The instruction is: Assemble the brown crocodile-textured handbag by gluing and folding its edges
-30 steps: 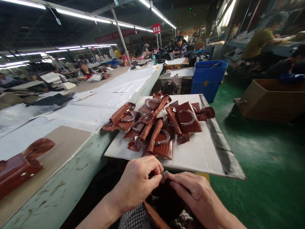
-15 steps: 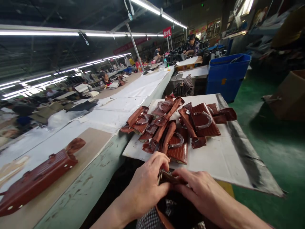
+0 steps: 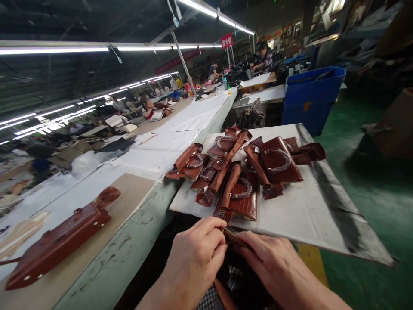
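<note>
Low in front of me, my left hand (image 3: 195, 252) and my right hand (image 3: 274, 260) are close together, fingers bent and pinching the edge of a brown leather bag piece (image 3: 231, 236). Most of that piece is hidden behind my fingers and in dark shadow. Beneath my hands, a reddish-brown strip (image 3: 225, 296) lies over black-and-white checked cloth (image 3: 208, 298). Just beyond is a pile of brown crocodile-pattern handbags (image 3: 247, 202), their curved handles wrapped in clear plastic.
The bags lie on a white board (image 3: 284, 215). To the left runs a long workbench (image 3: 129, 211) bearing another brown bag (image 3: 61, 239) on its side. A blue bin (image 3: 312, 101) stands beyond the board. Several people work farther back, including a person (image 3: 263, 58) near the red sign.
The fingers of my left hand have closed down nearer the piece's edge, and the gap between my hands has narrowed. The view has shifted slightly; the pile of bags stays put.
</note>
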A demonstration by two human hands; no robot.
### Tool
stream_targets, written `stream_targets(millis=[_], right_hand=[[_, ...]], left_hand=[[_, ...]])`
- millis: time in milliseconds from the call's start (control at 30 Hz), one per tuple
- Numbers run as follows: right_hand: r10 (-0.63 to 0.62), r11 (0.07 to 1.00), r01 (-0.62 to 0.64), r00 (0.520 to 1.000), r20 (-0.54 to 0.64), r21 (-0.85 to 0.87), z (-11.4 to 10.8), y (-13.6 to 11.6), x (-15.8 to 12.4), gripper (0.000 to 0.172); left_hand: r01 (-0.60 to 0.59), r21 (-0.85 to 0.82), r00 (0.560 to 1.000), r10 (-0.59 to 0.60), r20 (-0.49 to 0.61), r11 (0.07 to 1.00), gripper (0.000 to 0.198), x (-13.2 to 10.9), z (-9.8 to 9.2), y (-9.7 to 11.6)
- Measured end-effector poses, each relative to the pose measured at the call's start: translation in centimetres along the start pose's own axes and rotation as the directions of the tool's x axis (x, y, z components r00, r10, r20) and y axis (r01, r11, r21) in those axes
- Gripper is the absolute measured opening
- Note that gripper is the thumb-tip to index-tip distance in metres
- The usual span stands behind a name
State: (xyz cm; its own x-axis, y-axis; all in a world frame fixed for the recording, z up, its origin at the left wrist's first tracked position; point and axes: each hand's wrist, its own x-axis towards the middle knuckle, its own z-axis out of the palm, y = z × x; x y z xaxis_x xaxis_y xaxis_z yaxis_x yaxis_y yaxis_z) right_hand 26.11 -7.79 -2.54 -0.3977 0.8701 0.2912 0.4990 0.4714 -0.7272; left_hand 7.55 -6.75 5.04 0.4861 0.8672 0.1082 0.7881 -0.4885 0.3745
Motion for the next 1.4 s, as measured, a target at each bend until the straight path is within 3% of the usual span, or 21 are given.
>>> stream_targets(millis=[100,167,367,500,567,667,800,867,967,1033,1100,1233,1400], right_hand=[[-0.023,1.000,0.023,1.000,-0.018,0.000,0.1,0.0,-0.1,0.019],[-0.032,0.999,0.032,0.999,-0.023,0.005,0.1,-0.1,-0.1,0.020],[0.004,1.000,-0.004,1.000,0.019,0.022,-0.5,0.0,0.0,0.021],[0.070,0.997,-0.073,0.994,0.087,0.029,-0.8,0.3,0.1,0.019],[0.097,0.994,-0.101,0.991,0.092,0.039,-0.8,0.4,0.1,0.018],[0.108,0.992,-0.112,0.992,0.064,0.058,-0.8,0.5,0.1,0.016],[0.096,0.994,-0.098,0.995,0.029,0.050,-0.8,0.3,-0.1,0.015],[0.097,0.994,-0.098,0.995,0.032,0.043,-0.8,0.2,-0.1,0.015],[0.077,0.996,-0.078,0.996,0.049,0.030,-0.7,0.1,-0.1,0.016],[0.067,0.998,-0.068,0.996,0.061,0.015,-0.6,0.1,0.0,0.016],[0.078,0.997,-0.079,0.994,0.081,0.012,-0.6,0.2,0.0,0.015],[0.031,0.998,-0.036,0.995,0.096,0.048,-1.0,0.2,0.4,0.019],[-0.157,0.987,0.159,0.985,0.067,-0.019,-1.2,0.0,1.6,0.023]], left_hand=[[-0.192,0.077,0.981,0.194,-0.024,0.978,0.017,0.2,-0.1,-0.5],[-0.249,0.100,0.968,0.252,-0.012,0.963,0.016,0.6,-0.2,-0.7],[-0.250,0.062,0.965,0.243,0.097,0.966,0.017,2.1,-0.8,-0.9],[-0.312,0.091,0.931,0.285,0.230,0.946,0.022,2.4,-0.9,-1.0],[-0.334,0.092,0.925,0.308,0.223,0.938,0.023,2.2,-0.7,-1.2],[-0.247,0.036,0.961,0.240,0.140,0.968,0.022,1.5,-0.4,-1.3],[0.053,-0.187,0.991,-0.028,0.133,0.981,0.010,1.2,-1.0,-0.9],[0.207,-0.270,0.970,-0.161,0.183,0.940,0.024,1.2,-1.6,-0.2],[0.334,-0.280,0.934,-0.277,0.225,0.900,0.055,1.1,-1.9,0.9],[0.405,-0.261,0.907,-0.349,0.236,0.876,0.058,0.9,-1.4,1.3],[0.476,-0.286,0.875,-0.414,0.251,0.832,0.048,0.5,-0.4,1.2],[0.472,-0.424,0.881,-0.430,0.195,0.773,0.026,-0.5,1.3,0.4],[0.438,-0.394,0.897,-0.424,0.127,0.809,0.028,-1.3,1.9,0.4]])
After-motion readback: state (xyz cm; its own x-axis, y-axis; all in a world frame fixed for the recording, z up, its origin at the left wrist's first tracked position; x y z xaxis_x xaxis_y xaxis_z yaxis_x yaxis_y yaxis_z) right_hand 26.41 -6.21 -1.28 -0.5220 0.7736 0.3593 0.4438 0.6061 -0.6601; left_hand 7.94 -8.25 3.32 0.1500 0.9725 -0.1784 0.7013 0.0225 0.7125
